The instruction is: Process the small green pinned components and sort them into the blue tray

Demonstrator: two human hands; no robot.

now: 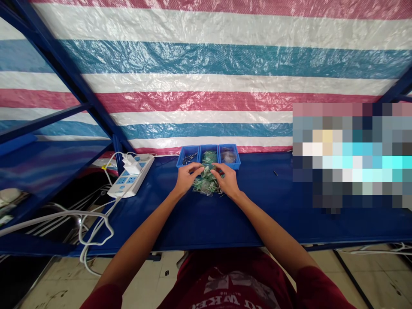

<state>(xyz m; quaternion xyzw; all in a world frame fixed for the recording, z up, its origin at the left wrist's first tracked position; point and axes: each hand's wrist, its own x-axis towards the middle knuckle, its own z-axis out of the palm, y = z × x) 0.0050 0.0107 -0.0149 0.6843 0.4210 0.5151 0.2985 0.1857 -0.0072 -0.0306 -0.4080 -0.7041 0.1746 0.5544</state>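
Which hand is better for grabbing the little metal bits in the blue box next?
Probably the left hand. It sits left of the pile of green pieces, almost straight below the left blue bin holding the metal bits. The right hand is farther away, on the other side of the middle bin.

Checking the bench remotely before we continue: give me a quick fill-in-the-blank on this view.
The blue bins behind the hands number ____.
The white power strip lies to the ____ of the left hand.
The bin with metal pins is the ____ one in the row.
The pile of bagged parts under the right hand looks mainly ____.

Missing words: three; left; leftmost; green.
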